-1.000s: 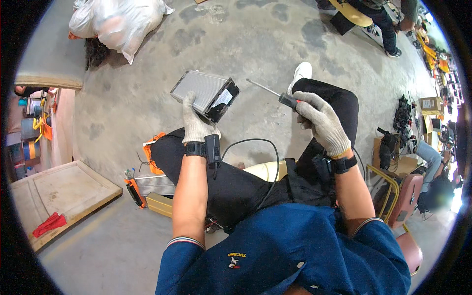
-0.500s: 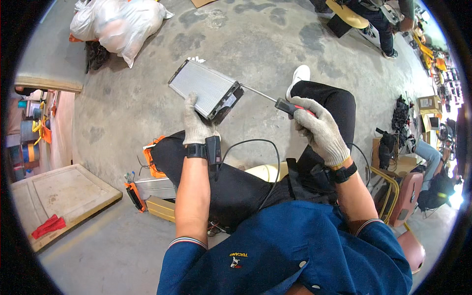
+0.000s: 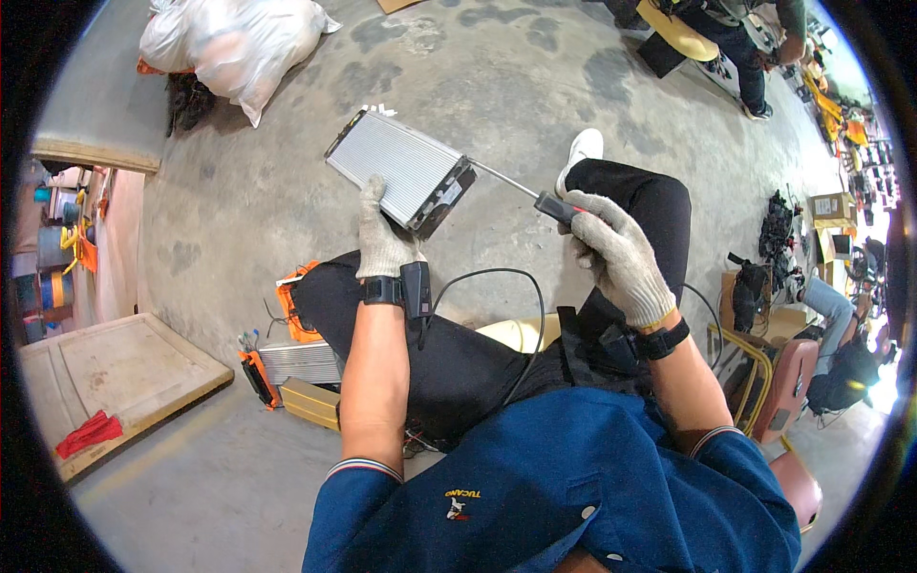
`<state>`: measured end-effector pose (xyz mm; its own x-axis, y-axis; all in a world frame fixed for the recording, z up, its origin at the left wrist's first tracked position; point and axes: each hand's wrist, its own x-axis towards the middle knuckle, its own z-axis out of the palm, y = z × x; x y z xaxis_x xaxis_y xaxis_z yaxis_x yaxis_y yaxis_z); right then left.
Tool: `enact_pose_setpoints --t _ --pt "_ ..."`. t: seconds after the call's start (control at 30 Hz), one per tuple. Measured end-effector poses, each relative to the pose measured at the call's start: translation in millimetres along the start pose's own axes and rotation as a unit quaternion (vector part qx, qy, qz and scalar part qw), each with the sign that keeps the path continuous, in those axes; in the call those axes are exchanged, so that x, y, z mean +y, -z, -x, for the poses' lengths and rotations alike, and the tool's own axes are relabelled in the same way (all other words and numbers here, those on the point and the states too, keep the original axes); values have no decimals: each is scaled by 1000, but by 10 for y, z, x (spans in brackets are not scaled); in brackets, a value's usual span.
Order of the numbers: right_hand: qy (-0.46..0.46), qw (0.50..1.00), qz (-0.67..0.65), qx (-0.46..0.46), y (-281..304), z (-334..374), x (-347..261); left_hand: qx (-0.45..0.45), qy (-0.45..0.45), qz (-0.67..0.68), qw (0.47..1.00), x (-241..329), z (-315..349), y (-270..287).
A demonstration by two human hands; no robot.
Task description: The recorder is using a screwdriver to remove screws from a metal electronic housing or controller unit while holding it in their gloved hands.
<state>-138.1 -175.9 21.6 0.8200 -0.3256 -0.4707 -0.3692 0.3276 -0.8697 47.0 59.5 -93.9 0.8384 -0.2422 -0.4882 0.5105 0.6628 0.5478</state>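
Note:
My gloved left hand (image 3: 384, 229) is closed on a silver, ribbed metal case (image 3: 396, 164) with black ends, held tilted above the floor. The thumb lies on its ribbed face; the other fingers are hidden beneath. In my gloved right hand (image 3: 614, 250) is a screwdriver (image 3: 554, 204) with a black and red handle. Its long shaft points left, and the tip meets the case's black right end near the upper corner. White connectors (image 3: 382, 110) stick out at the far end of the case.
Beside my left leg lie another ribbed case with orange ends (image 3: 298, 364) and a yellowish metal piece (image 3: 311, 405). A wooden panel (image 3: 124, 368) with a red cloth (image 3: 89, 435) is at left. White sacks (image 3: 239, 57) stand far left; another person (image 3: 740, 57) sits far right.
Almost nothing differs. The case and screwdriver have shifted very slightly, with the tip still at the case's end; both hands keep their grip.

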Motion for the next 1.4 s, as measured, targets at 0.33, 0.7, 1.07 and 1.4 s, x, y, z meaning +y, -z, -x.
enact_pose_setpoints --t 0.33,0.7,1.07,1.4 --pt "2 1000 -16 0 -16 -22 54 -7 0 -7 1000 18 18 -17" --pt "-5 999 -41 -6 -35 0 85 -33 0 -23 999 7 -25 68" --pt "42 984 169 31 -54 80 50 -18 5 -21 1000 11 -25 61" --pt "8 997 64 44 -82 94 33 9 -22 -43 999 -28 -18 6"
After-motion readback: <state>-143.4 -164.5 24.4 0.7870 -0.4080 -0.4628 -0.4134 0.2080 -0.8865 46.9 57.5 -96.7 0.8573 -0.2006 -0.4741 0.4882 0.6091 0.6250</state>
